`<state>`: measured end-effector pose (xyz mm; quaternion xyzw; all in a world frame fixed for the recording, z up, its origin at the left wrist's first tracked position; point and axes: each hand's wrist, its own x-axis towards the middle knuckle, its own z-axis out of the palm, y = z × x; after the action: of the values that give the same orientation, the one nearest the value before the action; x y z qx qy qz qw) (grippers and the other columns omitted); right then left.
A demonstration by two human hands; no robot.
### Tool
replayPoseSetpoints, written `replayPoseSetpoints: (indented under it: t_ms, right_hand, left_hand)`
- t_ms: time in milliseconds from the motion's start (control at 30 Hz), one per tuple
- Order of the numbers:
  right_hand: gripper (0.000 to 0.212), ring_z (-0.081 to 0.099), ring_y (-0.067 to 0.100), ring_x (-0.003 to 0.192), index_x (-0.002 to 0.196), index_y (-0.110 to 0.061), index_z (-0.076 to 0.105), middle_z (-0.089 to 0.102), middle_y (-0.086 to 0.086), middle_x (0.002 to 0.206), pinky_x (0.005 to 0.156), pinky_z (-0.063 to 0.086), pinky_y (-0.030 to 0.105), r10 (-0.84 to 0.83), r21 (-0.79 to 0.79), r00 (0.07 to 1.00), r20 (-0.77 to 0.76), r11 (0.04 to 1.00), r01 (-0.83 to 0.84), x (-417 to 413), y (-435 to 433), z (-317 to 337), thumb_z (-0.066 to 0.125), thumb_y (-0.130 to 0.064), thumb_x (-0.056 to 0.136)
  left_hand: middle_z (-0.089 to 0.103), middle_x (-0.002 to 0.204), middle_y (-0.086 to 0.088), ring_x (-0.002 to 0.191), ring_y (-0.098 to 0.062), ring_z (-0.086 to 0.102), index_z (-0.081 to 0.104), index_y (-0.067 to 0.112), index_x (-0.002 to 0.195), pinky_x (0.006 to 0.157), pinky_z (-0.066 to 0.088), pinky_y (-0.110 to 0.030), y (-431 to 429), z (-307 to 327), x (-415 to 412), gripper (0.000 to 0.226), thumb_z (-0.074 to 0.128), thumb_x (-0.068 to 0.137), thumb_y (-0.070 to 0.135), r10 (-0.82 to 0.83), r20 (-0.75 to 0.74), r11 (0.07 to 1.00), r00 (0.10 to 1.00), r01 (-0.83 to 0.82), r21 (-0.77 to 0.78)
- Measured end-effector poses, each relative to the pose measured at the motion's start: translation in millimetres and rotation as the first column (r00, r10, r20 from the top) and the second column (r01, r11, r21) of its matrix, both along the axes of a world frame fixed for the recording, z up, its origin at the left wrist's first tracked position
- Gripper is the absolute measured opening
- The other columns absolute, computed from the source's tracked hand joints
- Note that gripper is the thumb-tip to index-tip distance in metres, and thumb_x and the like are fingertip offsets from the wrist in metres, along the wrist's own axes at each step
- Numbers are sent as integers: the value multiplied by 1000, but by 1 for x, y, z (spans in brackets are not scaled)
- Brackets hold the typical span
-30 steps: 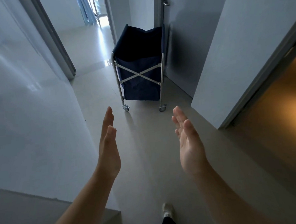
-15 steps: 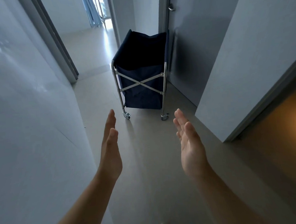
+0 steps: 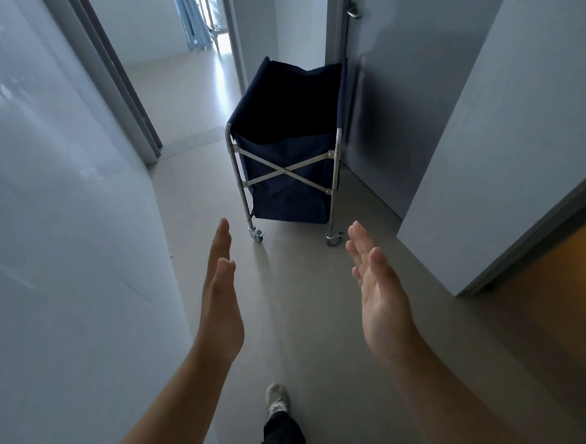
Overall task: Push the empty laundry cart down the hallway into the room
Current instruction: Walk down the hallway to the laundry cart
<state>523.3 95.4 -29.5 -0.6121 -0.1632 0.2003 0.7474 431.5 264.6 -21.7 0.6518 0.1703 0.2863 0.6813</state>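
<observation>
The laundry cart (image 3: 286, 160) stands upright, cross-braced end facing both flat, empty hands, left hand (image 3: 221, 305) and right hand (image 3: 380, 295), well apart.

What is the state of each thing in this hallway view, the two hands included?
laundry cart, upright on its castors, bag open on top, no hand touches it.
left hand, open, fingers straight, holds nothing.
right hand, open, palm turned inward, holds nothing.
grey door, beside the cart, seems shut.
far doorway, open, bright room behind.
</observation>
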Motion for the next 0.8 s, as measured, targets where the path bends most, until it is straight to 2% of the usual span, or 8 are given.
replayPoseSetpoints:
  t_ms: [267, 533, 800]
  right_hand:
    - [84, 36, -5, 142, 142, -51, 47, 47, -32, 147, 118, 19, 33, -11, -9, 1000, 0, 1000, 11, 49, 53, 0, 52, -92, 68]
    - [86, 37, -7, 140, 143, -47, 46, 47, -33, 147, 112, 23, 25, -39, -33, 999, 11, 999, 39, 99, 120, 6, 53, -91, 69]
    - [86, 34, -7, 142, 141, -51, 47, 47, -34, 146, 120, 17, 33, -54, -14, 998, -37, 998, 54, 140, 180, 2, 54, -92, 67]
  left_hand:
    - [33, 156, 28, 148, 3, 25, 34, 42, 145, 126, 12, -42, 52, -4, 55, 95, 46, 67, 95, -21, 3, 999, 1000, 22, -33]
    - [31, 158, 27, 149, 3, 24, 33, 43, 146, 126, 10, -45, 117, -6, 112, 94, 44, 68, 95, -56, -7, 997, 998, 56, -48]
    - [32, 155, 32, 148, 4, 24, 33, 44, 145, 126, 11, -42, 179, -4, 156, 91, 45, 70, 93, -72, -6, 995, 997, 71, -72]
